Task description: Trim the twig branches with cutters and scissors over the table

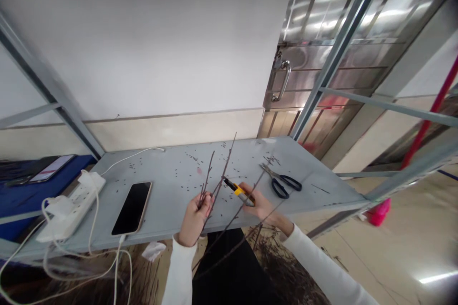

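The left hand (193, 219) was curled closed around the lower part of a few thin brown twigs (226, 167), probably gripped low so that their upper lengths stood free above the grey shelf (168, 209). The right hand (263, 208) had its fingers wrapped round a yellow cutter (238, 191), angled so that its dark tip met or nearly met one twig – contact could not be told, nor whether a blade was out. Longer stems (234, 217) slanted past the right hand over the shelf's front edge; whether it held them too was unclear.

Beyond that hand lay black-handled scissors (275, 175), likely left there to stay within reach, with small clippings (272, 159) by their tips. Dark specks dotted the shelf. Off to the left, a phone (131, 207) lay flat near the power strip (77, 202) – presumably for charging, since a white cable (117, 267) ran into it.
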Demonstrator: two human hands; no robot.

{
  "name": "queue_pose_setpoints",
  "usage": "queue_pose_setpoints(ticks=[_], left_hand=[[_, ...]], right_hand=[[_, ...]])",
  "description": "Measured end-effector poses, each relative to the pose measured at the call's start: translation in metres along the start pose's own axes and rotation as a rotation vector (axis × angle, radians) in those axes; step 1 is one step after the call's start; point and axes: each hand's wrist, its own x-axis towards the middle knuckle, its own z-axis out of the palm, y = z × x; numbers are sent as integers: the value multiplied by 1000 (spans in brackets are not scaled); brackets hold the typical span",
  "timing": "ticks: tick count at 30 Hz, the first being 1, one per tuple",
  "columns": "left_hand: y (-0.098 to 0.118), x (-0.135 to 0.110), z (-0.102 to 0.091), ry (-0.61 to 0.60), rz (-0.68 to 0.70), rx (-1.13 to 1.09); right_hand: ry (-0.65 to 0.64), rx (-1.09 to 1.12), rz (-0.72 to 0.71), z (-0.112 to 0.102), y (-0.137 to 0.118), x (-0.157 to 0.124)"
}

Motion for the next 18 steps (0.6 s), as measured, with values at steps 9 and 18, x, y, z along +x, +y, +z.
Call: queue_pose_setpoints(ticks=[9, 18], left_hand=[[0, -1, -17, -180, -128, -194], [-1, -3, -11, -208, -125, -305]], right_hand=[[324, -392, -125, -29, -1, 11], [108, -405, -210, -18, -8, 8]])
